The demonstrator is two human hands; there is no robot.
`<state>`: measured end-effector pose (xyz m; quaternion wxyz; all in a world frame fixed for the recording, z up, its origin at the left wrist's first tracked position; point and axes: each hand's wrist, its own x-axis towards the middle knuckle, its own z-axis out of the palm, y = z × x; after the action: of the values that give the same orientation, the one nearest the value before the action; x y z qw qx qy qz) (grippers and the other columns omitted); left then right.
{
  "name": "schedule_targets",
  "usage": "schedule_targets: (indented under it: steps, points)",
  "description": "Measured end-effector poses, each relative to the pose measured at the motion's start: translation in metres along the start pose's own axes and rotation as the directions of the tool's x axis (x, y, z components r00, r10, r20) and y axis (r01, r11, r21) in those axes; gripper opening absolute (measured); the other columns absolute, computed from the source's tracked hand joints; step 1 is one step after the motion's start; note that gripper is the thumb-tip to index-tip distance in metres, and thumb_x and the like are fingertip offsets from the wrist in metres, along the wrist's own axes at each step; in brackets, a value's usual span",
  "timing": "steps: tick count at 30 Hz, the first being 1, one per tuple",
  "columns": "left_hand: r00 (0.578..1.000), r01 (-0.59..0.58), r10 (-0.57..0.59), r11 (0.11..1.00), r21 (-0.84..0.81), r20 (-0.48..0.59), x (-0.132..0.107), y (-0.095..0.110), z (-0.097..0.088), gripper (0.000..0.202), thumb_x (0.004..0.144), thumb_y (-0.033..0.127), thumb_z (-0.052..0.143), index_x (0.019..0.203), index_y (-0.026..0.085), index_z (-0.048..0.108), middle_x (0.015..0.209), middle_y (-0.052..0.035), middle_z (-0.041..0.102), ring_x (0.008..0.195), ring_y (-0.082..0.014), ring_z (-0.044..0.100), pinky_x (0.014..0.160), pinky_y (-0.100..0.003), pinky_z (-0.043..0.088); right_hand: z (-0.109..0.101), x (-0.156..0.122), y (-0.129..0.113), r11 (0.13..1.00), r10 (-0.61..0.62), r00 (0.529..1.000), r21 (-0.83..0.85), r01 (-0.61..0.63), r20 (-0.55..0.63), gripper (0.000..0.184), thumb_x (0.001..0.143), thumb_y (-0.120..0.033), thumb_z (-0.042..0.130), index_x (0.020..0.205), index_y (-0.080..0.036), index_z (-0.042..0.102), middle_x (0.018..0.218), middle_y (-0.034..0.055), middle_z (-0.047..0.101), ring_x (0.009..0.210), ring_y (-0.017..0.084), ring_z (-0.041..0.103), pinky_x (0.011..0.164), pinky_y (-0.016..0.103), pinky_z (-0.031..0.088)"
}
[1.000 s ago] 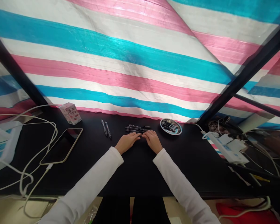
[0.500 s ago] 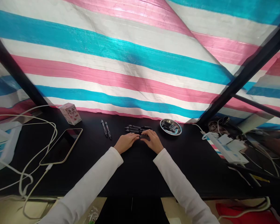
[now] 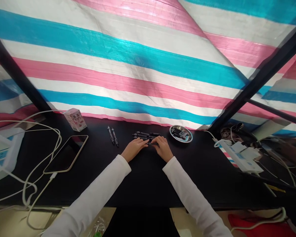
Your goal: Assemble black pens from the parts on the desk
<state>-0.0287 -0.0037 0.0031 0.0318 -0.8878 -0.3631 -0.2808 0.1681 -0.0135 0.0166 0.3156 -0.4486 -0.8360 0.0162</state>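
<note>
My left hand (image 3: 134, 147) and my right hand (image 3: 163, 148) meet at the middle of the black table (image 3: 148, 177), both in white sleeves. Between their fingertips they pinch a small black pen (image 3: 151, 143), fingers curled on it from either end. Just beyond the hands lies a cluster of black pens (image 3: 145, 135). Two more pens (image 3: 112, 135) lie side by side to the left. A round metal dish (image 3: 181, 134) holding dark pen parts stands right of my right hand.
A phone (image 3: 66, 153) on a white charging cable (image 3: 37, 177) lies at the left, with a small pink carton (image 3: 74, 119) behind it. A white power strip (image 3: 239, 156) with plugs sits at the right edge. A striped tarp (image 3: 138, 65) hangs behind the table.
My right hand has shifted slightly and its fingers have closed on a pen, which now shows between the two hands. The other things have not moved.
</note>
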Motion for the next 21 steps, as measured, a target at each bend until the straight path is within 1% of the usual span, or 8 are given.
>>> schedule_targets:
  steps: [2, 5, 6, 8, 10, 13, 16, 21]
  points:
    - [1.0, 0.0, 0.0, 1.0, -0.019, -0.002, 0.0, 0.001, -0.001, 0.038, 0.094, 0.036, 0.032, 0.121, 0.016, 0.051, 0.085, -0.0051, 0.061, 0.082, -0.0178, 0.055, 0.079, -0.032, 0.046, -0.003, -0.001, -0.003, 1.0, 0.002, 1.0, 0.011, -0.002, -0.007, 0.008, 0.085, -0.025, 0.052, 0.091, -0.02, 0.056, 0.093, 0.004, 0.06, 0.089, 0.018, 0.051, 0.079, 0.03, 0.036]
    - [1.0, 0.007, -0.008, 0.999, -0.037, -0.022, 0.0, 0.001, -0.002, 0.04, 0.094, 0.038, 0.031, 0.12, 0.016, 0.052, 0.085, -0.0052, 0.061, 0.082, -0.0178, 0.055, 0.08, -0.032, 0.047, -0.004, -0.002, -0.007, 1.0, 0.014, 1.0, -0.003, -0.014, 0.002, 0.027, 0.083, -0.034, 0.054, 0.106, -0.02, 0.053, 0.104, 0.0064, 0.057, 0.096, 0.02, 0.05, 0.081, 0.032, 0.036]
    - [1.0, 0.008, -0.009, 0.999, -0.038, -0.026, 0.0, 0.001, -0.002, 0.04, 0.094, 0.038, 0.032, 0.12, 0.015, 0.052, 0.085, -0.0052, 0.061, 0.083, -0.0179, 0.055, 0.08, -0.032, 0.047, -0.003, -0.002, -0.007, 1.0, 0.02, 1.0, -0.02, -0.02, 0.009, 0.028, 0.085, -0.035, 0.052, 0.108, -0.02, 0.052, 0.105, 0.0066, 0.057, 0.096, 0.02, 0.05, 0.081, 0.032, 0.036]
    - [1.0, 0.007, -0.007, 1.0, -0.031, -0.027, -0.001, 0.0, -0.002, 0.039, 0.094, 0.038, 0.033, 0.12, 0.015, 0.052, 0.086, -0.0052, 0.061, 0.083, -0.018, 0.054, 0.081, -0.032, 0.047, -0.001, -0.002, -0.005, 0.997, 0.033, 0.999, -0.072, -0.03, 0.037, 0.022, 0.091, -0.033, 0.041, 0.102, -0.02, 0.056, 0.099, 0.0061, 0.059, 0.092, 0.019, 0.05, 0.079, 0.032, 0.035]
    - [1.0, 0.001, -0.001, 1.0, -0.014, -0.026, -0.001, -0.001, 0.0, 0.039, 0.093, 0.037, 0.034, 0.12, 0.016, 0.052, 0.087, -0.0054, 0.06, 0.084, -0.0183, 0.054, 0.082, -0.033, 0.046, 0.003, -0.002, -0.002, 0.993, 0.035, 0.997, -0.111, -0.027, 0.073, 0.027, 0.094, -0.03, 0.034, 0.09, -0.02, 0.059, 0.089, 0.005, 0.061, 0.086, 0.018, 0.051, 0.076, 0.032, 0.035]
    - [0.999, -0.001, 0.0, 1.0, -0.01, -0.033, -0.002, -0.004, 0.001, 0.037, 0.093, 0.036, 0.035, 0.12, 0.017, 0.052, 0.088, -0.0055, 0.06, 0.085, -0.0186, 0.054, 0.082, -0.033, 0.047, 0.007, -0.002, 0.004, 0.999, 0.014, 0.997, -0.049, -0.01, 0.071, 0.019, 0.092, -0.029, 0.041, 0.087, -0.02, 0.058, 0.086, 0.0034, 0.063, 0.083, 0.017, 0.053, 0.075, 0.031, 0.034]
    - [0.999, 0.012, -0.013, 0.999, -0.033, -0.039, -0.003, -0.006, 0.001, 0.036, 0.094, 0.036, 0.035, 0.12, 0.019, 0.053, 0.088, -0.005, 0.058, 0.084, -0.0181, 0.053, 0.081, -0.033, 0.047, 0.007, -0.002, 0.008, 0.999, 0.0, 1.0, 0.05, 0.0, 0.004, 0.006, 0.087, -0.022, 0.049, 0.087, -0.02, 0.055, 0.086, 0.002, 0.063, 0.082, 0.016, 0.053, 0.075, 0.03, 0.034]
    - [0.995, 0.06, -0.065, 0.997, -0.055, -0.079, -0.002, -0.009, 0.0, 0.033, 0.094, 0.034, 0.036, 0.119, 0.021, 0.054, 0.088, -0.0055, 0.053, 0.085, -0.0185, 0.052, 0.079, -0.033, 0.048, 0.001, -0.002, 0.016, 0.999, 0.03, 0.997, 0.038, -0.027, -0.068, 0.01, 0.083, -0.011, 0.046, 0.079, -0.02, 0.051, 0.084, 0.0026, 0.061, 0.08, 0.016, 0.053, 0.074, 0.029, 0.034]
